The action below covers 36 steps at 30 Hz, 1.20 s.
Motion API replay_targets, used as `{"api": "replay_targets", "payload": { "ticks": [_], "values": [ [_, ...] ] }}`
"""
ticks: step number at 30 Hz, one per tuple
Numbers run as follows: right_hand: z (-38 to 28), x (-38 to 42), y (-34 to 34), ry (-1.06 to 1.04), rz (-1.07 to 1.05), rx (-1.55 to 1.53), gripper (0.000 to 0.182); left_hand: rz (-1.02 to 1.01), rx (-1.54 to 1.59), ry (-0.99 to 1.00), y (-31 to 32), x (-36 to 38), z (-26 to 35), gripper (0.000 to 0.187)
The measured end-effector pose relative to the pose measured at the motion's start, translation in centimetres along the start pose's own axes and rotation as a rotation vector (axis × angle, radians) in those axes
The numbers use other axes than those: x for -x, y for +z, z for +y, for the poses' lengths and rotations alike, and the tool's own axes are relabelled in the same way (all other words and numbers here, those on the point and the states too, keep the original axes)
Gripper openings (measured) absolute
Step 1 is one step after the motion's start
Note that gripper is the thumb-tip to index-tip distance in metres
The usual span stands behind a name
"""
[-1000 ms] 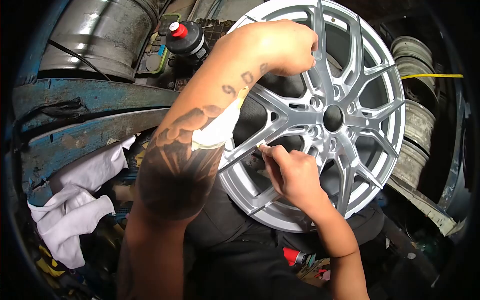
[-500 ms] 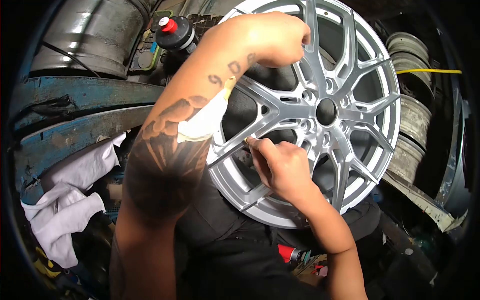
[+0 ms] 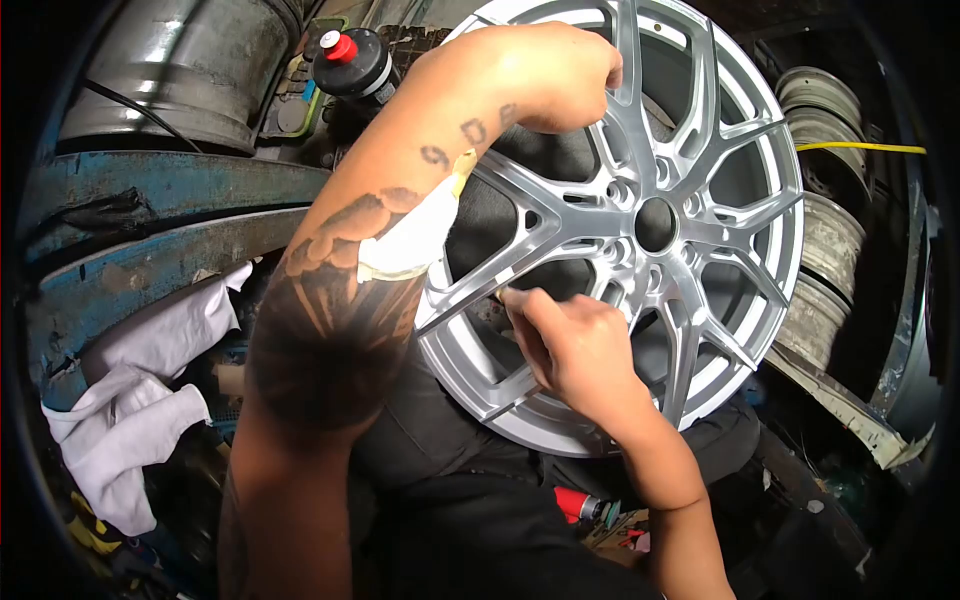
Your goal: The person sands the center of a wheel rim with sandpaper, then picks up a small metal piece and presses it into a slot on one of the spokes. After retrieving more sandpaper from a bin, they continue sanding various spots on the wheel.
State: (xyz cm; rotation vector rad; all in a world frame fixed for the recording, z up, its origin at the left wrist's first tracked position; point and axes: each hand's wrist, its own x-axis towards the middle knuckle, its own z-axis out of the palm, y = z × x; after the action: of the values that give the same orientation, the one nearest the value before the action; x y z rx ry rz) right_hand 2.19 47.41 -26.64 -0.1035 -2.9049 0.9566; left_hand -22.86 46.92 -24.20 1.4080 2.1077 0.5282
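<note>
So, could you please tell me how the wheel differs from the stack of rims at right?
The wheel is bright silver; the stack is duller and grimy. The wheel shows its spoked face; the stack mostly shows its sides. Both look round and metallic.

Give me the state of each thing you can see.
Wheel: face toward the camera, centre hole uncovered.
Left hand: curled at a spoke, fingertips hidden.
Right hand: fingers curled in, close beside another spoke; any hold unclear.
Bottle: red cap on.
White cloth: crumpled.
Old wheels: dull, stacked.
Blue beam: paint worn.
</note>
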Motion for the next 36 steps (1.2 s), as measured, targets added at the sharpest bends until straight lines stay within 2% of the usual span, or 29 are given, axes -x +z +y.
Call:
{"api": "replay_targets", "payload": {
  "ticks": [5, 9, 10, 13, 22, 25, 28, 33, 36],
  "values": [
    [-0.1, -0.4, 0.3, -0.058, 0.072, 0.010, 0.023, -0.062, 0.070, -0.152, -2.5, 2.1, 2.7, 0.051],
    [-0.6, -0.2, -1.2, -0.029, -0.090, 0.073, 0.025, -0.035, 0.035, -0.096, -1.6, 1.4, 1.5, 0.051],
    [-0.7, -0.3, -0.6, -0.024, 0.025, 0.002, 0.025, -0.031, 0.033, -0.089, -1.4, 1.3, 1.3, 0.051],
    [0.3, -0.2, 1.1, -0.013, 0.061, -0.017, 0.022, -0.018, 0.024, -0.068, -0.9, 0.7, 1.0, 0.051],
    [0.1, -0.3, 0.4, -0.003, 0.043, 0.095, 0.023, -0.027, 0.006, -0.073, -0.6, 0.4, 0.6, 0.051],
    [-0.4, -0.5, 0.0, -0.039, 0.085, 0.129, 0.020, -0.062, 0.056, -0.011, -1.7, 1.1, 1.4, 0.038],
    [0.6, -0.1, 1.0, -0.026, 0.055, 0.095, 0.021, 0.010, 0.037, -0.031, -0.7, 0.6, 0.5, 0.038],
    [1.3, 0.0, 1.8, -0.073, 0.129, 0.051, 0.025, 0.007, 0.063, -0.037, -0.8, 0.9, 0.7, 0.037],
    [1.3, -0.2, 1.4, -0.061, 0.088, 0.037, 0.028, 0.002, 0.074, -0.049, -0.6, 0.9, 0.5, 0.037]
  ]
}}
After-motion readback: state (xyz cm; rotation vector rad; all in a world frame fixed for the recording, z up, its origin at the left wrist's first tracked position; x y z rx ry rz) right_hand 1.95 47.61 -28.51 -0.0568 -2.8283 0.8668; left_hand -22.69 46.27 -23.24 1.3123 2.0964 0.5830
